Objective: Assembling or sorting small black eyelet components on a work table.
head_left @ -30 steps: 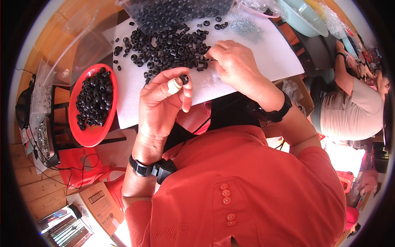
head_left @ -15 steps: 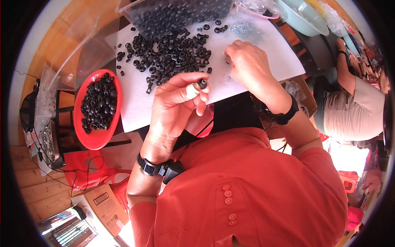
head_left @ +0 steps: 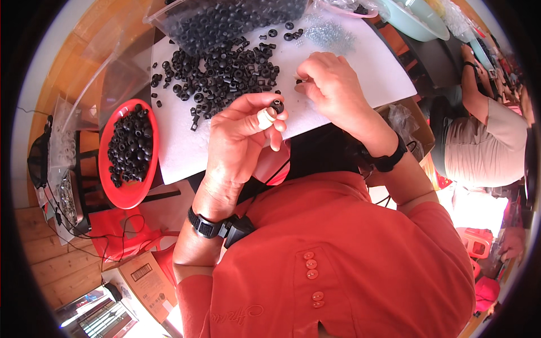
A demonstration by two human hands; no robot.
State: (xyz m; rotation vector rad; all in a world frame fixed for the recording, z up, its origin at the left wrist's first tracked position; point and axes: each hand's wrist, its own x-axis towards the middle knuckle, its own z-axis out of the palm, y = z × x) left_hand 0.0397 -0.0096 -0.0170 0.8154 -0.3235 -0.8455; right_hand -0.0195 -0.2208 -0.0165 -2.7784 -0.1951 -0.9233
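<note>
My left hand (head_left: 239, 127) is raised over the front edge of the white tabletop (head_left: 180, 149). Between its thumb and index finger it pinches a small round black plastic part (head_left: 276, 106) with a hole in its end, and pale tape wraps the thumb. To the right, my right hand (head_left: 337, 84) hovers low over the board with its fingers curled together. A tiny dark bit shows by its fingertips; whether it is gripped or lies on the board I cannot tell. Beyond both hands spreads a loose pile of black plastic parts (head_left: 217, 76).
A clear bin (head_left: 163, 17) of black parts stands at the back, beside a heap of small clear pieces (head_left: 329, 36). At left is a red oval tray (head_left: 127, 197) holding black parts. A pale green basin (head_left: 414, 22) sits far right, near another person (head_left: 479, 141).
My right hand has shifted slightly left, its fingertips nearer the left hand. The left hand still pinches the black part, turned a little. The whole view has moved slightly.
</note>
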